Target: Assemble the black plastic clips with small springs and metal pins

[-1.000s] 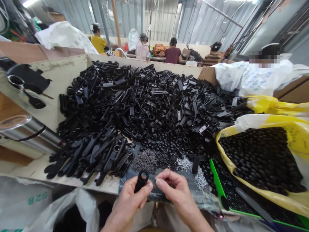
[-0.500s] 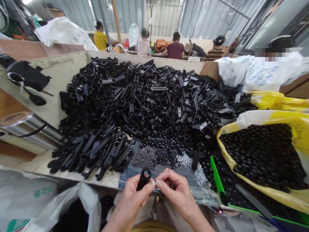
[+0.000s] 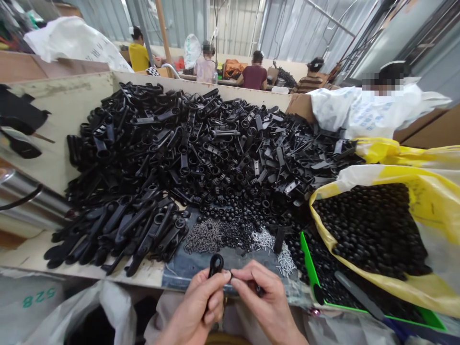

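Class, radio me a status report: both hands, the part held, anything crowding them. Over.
Left hand grips black ring-ended part. Right hand pinched shut beside it, contents too small to tell. Small-parts pile just beyond, not touching.

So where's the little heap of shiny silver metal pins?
Head view, low centre: the silver pins lie between the grey screw heap and the green tray, beyond the right hand.

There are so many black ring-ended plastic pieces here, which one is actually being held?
The black ring-ended piece pinched upright in the left hand, ring uppermost. All the others lie loose in the heap behind it.
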Tool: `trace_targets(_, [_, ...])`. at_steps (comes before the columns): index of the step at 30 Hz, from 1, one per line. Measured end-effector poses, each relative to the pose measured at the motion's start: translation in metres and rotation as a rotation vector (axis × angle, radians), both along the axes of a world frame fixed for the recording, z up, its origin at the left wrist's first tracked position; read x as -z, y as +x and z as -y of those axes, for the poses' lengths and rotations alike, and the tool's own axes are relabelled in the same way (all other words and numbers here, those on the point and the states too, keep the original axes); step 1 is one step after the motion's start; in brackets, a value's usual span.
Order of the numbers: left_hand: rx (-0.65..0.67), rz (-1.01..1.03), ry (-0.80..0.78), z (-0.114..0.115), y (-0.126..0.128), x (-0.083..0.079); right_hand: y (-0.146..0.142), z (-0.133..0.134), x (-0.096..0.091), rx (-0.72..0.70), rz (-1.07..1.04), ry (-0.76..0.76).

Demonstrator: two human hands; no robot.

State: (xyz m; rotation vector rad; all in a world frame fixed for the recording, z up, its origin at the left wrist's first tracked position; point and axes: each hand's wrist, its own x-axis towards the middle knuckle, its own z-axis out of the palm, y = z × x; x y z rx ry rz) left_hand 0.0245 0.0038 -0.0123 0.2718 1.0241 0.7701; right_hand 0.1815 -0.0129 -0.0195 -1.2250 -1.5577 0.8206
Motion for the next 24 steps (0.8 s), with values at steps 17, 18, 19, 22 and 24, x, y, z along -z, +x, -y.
trace_targets(17, [0.129,-0.101,0.088,0.017,-0.015,-0.005,0.001,-0.008,-0.001,-0.051,0.184,0.147])
trace_targets(18, [0.127,-0.127,0.077,0.019,-0.016,0.001,0.0,-0.009,-0.002,-0.064,0.217,0.176])
trace_targets(19, [0.128,-0.157,0.073,0.02,-0.017,0.006,-0.001,-0.01,-0.002,-0.074,0.249,0.196])
trace_targets(22, [0.185,-0.262,0.117,0.023,-0.02,0.016,-0.004,-0.011,-0.005,-0.095,0.32,0.21])
trace_targets(24, [0.265,-0.365,0.202,0.022,-0.021,0.016,-0.005,-0.011,-0.008,-0.103,0.339,0.182])
